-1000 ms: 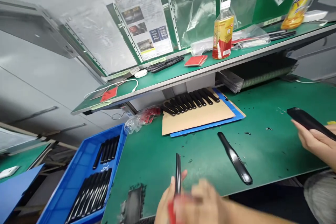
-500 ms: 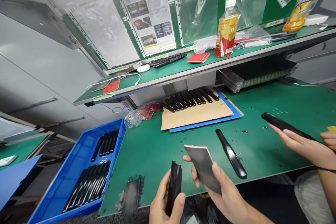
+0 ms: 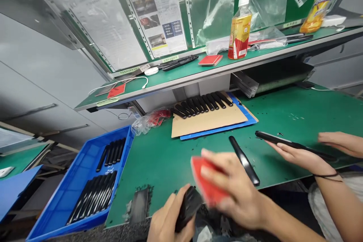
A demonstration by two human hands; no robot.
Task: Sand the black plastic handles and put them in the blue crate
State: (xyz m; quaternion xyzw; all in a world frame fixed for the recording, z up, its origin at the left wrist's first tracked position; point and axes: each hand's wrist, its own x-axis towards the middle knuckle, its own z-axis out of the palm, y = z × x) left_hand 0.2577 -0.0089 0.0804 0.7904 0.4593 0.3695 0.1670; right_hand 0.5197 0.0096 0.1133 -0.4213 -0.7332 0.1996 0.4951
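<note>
My left hand (image 3: 166,221) is wrapped round a black plastic handle-shaped piece (image 3: 189,207) at the front edge of the green table; its end points up toward me. Beside it, my right hand (image 3: 244,193), somewhat blurred, grips a red-backed sanding pad (image 3: 208,181), red side up. The pad is close to the black piece, but I cannot tell whether they touch. Another long black piece (image 3: 244,160) lies on the table just beyond my right hand.
At right, a co-worker's hand (image 3: 300,158) holds a similar black piece. Several black pieces lie on a cardboard sheet (image 3: 210,125) and in a blue bin (image 3: 82,162) at left. A grey abrasive strip (image 3: 139,205) lies near the table's front edge. A bottle (image 3: 239,32) stands on the shelf.
My right hand has turned over, so the pad shows red instead of grey, and it has come nearer the black piece. My left hand has tilted that piece. The co-worker's piece has shifted left.
</note>
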